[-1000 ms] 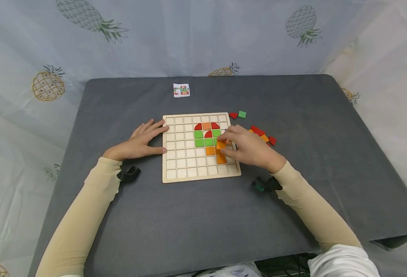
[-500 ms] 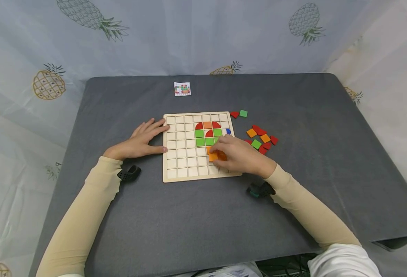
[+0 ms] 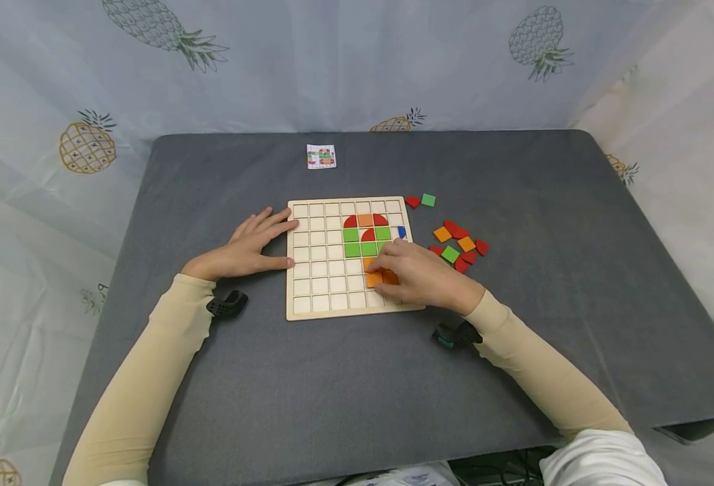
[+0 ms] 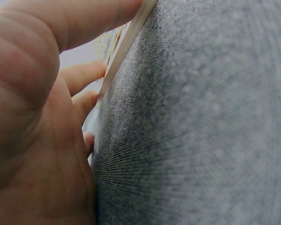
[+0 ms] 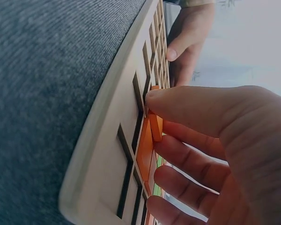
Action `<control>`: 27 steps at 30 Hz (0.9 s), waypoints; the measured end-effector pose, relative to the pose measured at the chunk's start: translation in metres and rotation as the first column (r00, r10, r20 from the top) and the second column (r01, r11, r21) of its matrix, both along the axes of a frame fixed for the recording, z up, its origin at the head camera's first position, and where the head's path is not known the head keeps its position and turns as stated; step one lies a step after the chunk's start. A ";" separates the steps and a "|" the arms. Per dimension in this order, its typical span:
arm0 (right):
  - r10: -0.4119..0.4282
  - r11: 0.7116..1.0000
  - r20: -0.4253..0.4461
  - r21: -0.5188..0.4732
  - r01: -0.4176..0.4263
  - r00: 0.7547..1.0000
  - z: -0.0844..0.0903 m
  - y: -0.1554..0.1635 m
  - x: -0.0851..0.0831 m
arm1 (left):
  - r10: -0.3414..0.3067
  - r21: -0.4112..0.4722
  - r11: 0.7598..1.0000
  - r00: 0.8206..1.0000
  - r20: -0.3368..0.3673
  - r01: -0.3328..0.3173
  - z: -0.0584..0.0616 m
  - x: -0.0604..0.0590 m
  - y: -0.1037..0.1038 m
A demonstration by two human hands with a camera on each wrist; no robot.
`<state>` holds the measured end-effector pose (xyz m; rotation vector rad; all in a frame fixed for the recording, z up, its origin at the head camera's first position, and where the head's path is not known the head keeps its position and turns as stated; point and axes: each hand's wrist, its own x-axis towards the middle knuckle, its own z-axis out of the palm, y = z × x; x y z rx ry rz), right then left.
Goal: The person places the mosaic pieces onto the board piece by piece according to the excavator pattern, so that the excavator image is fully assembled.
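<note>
A square wooden grid board [image 3: 317, 305] lies on the table, with red, green and orange tiles set in its right half. My left hand [image 3: 244, 248] rests at the board's left edge, fingers spread and fairly straight, the thumb and fingertips on the rim. My right hand [image 3: 420, 275] is over the lower right of the board and pinches an orange square tile [image 3: 373, 279] between thumb and fingers. In the right wrist view that orange tile [image 5: 155, 125] stands tilted over its cell, beside another orange tile [image 5: 144, 150] lying in the grid. The right hand hides several cells.
Loose red, orange and green tiles [image 3: 451, 254] lie right of the board. A red piece [image 3: 412, 201] and a green square [image 3: 428, 200] sit by its upper right corner. A small printed pattern card [image 3: 321, 156] lies near the table's back edge. A blue piece [image 3: 401, 232] is at the board's right side.
My right hand has moved left and toward me with the orange tile, from the right columns to a lower cell. Over the last half second it has barely moved. The left hand stays put.
</note>
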<state>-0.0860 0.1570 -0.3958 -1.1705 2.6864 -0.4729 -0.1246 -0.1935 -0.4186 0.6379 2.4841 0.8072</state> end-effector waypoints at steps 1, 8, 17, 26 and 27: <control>0.002 1.000 0.000 0.001 -0.002 1.000 0.000 0.000 0.000 | 0.000 -0.001 1.000 1.000 0.001 0.000 0.000 0.000 0.000; 0.009 1.000 0.000 0.005 -0.009 1.000 0.004 0.004 0.000 | 0.002 0.001 1.000 1.000 0.007 -0.002 0.000 0.000 0.000; 0.000 1.000 0.026 0.003 0.000 1.000 0.006 0.008 0.000 | 0.001 0.001 1.000 1.000 0.006 -0.001 0.000 -0.001 -0.001; 0.074 0.996 0.002 -0.056 -0.074 0.997 0.003 0.004 0.003 | 0.003 0.004 1.000 1.000 0.005 -0.003 0.000 -0.001 0.000; 0.074 0.996 -0.002 -0.055 -0.074 0.997 0.003 0.004 0.003 | 0.003 0.004 1.000 1.000 0.004 -0.003 0.000 -0.001 0.000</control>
